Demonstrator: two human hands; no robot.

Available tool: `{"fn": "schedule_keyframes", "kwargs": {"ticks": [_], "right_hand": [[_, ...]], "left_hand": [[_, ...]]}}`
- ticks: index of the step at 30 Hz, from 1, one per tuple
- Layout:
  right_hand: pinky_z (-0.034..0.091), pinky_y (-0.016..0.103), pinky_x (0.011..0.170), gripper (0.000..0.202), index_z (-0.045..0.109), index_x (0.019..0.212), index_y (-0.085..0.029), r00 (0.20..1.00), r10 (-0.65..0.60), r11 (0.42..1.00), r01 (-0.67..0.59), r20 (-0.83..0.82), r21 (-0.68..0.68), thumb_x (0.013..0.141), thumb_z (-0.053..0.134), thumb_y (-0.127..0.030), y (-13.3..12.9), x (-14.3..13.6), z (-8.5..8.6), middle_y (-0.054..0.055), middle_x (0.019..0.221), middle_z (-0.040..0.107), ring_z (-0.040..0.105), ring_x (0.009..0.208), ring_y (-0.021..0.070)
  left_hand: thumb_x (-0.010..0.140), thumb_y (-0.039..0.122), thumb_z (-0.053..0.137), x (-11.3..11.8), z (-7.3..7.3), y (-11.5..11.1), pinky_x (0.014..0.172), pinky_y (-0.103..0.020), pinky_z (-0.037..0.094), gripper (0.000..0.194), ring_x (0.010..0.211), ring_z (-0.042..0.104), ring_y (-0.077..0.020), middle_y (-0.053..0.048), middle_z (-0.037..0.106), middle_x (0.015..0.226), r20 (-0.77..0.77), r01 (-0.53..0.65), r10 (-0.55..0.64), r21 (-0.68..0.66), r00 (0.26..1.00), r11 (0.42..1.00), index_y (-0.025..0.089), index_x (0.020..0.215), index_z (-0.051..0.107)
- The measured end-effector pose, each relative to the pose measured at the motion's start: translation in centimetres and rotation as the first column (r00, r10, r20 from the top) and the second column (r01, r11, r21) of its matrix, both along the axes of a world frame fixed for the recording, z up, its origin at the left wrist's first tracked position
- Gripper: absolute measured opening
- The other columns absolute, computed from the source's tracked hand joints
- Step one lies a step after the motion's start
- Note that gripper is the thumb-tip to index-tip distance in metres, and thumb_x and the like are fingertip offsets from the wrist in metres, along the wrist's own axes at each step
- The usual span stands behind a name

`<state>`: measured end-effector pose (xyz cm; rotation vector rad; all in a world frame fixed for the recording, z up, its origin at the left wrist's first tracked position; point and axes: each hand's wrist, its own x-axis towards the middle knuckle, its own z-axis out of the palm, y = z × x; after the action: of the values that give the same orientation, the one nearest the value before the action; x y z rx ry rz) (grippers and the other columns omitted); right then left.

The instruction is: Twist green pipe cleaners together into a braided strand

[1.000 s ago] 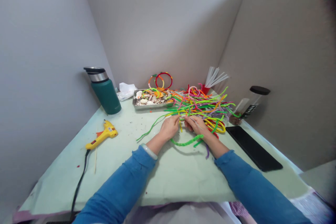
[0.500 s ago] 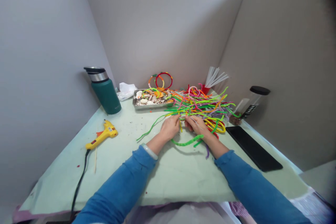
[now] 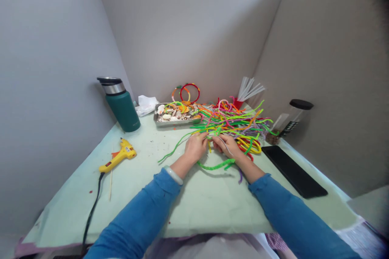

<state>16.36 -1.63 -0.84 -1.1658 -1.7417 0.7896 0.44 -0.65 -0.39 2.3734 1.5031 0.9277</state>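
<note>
- Green fuzzy length (image 3: 216, 166) bows below my grip, its ends running in beneath my left hand (image 3: 196, 146) and toward my right forearm, just above the table cover (image 3: 209, 206).
- My left thumb and fingers are pressed together in a tight pinch, seemingly on the pale strand (image 3: 224, 142); the exact contact is hidden.
- My right hand (image 3: 226, 145), just beside it, is also drawn into a pinch on that strand, which curves back over my knuckles.
- Over the last second, my right fingers have edged toward the left ones, and the strand shows more plainly across them.
- A green tuft (image 3: 217, 131) now stands up just beyond my fingertips, and the bow's right end has dipped slightly.
- To me, that means the work is a small fingertip adjustment where the hands meet, with the rest left hanging.
- Beyond my grip lies the heap of coloured stems (image 3: 231, 118); farther off to the left, the shell tray (image 3: 178, 123).
- Well left of my grip, the yellow glue gun (image 3: 118, 158) lies untouched.
</note>
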Motion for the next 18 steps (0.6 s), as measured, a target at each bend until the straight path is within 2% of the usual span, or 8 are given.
{"fn": "schedule_keyframes", "kwargs": {"ticks": [8,18], "right_hand": [[0.034,0.023,0.045,0.044,0.052,0.057,-0.017,1.0,0.014,1.0,-0.014,-0.007,0.006,0.081,0.043,-0.053,0.16,0.03,-0.3,-0.002,0.043,0.045,0.042,0.042,0.0095],[0.035,0.024,0.05,0.042,0.053,0.054,-0.017,0.988,0.004,0.999,-0.011,0.157,0.048,0.082,0.043,-0.047,0.47,-0.17,-0.39,-0.001,0.044,0.047,0.044,0.047,0.0117]], "left_hand": [[0.083,0.026,0.043,0.06,0.11,-0.16,0.085,-0.03,0.043,0.033,0.097,0.055,-0.0187,-0.008,0.062,0.106,-0.006,-0.006,0.006,-0.002,1.0,1.0,0.022,0.112,0.058],[0.086,0.027,0.036,0.09,0.15,-0.16,0.087,-0.03,0.042,0.034,0.098,0.055,-0.0182,-0.008,0.062,0.107,-0.017,0.011,-0.011,-0.03,1.0,1.0,0.021,0.111,0.058]]}}
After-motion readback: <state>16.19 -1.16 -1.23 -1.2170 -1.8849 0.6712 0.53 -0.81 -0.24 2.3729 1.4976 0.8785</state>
